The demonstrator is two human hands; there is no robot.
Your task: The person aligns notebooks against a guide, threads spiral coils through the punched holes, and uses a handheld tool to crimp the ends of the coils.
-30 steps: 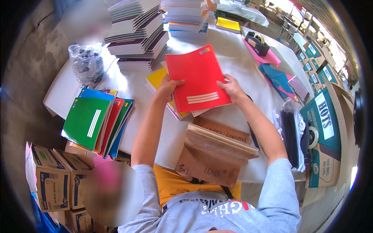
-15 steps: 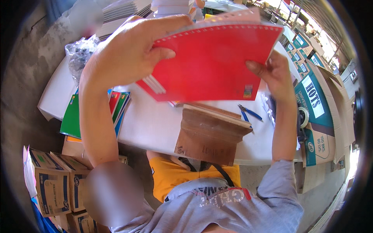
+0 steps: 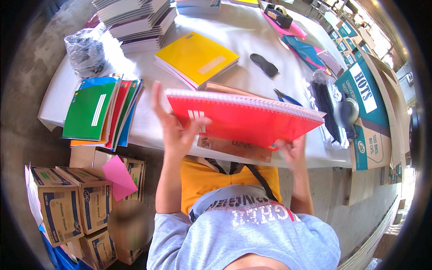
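I hold a red spiral notebook (image 3: 245,119) nearly flat above the near edge of the white table (image 3: 243,36). My left hand (image 3: 177,128) grips its left end with the thumb on the cover. My right hand (image 3: 291,149) supports its lower right corner from beneath. Under the notebook a brown paper bag (image 3: 234,147) lies at the table edge, mostly hidden. A yellow notebook (image 3: 196,57) tops a small pile just beyond.
A fan of green, red and blue notebooks (image 3: 99,112) lies at the left. Tall notebook stacks (image 3: 135,18) stand at the back. A clear plastic bag (image 3: 85,51), a dark oval object (image 3: 264,65), blue pens (image 3: 285,96) and cardboard boxes (image 3: 74,207) surround me.
The red notebook went from lying on the table to raised toward my face, and now it is lowered and flatter over the brown bag; both hands stayed on it.
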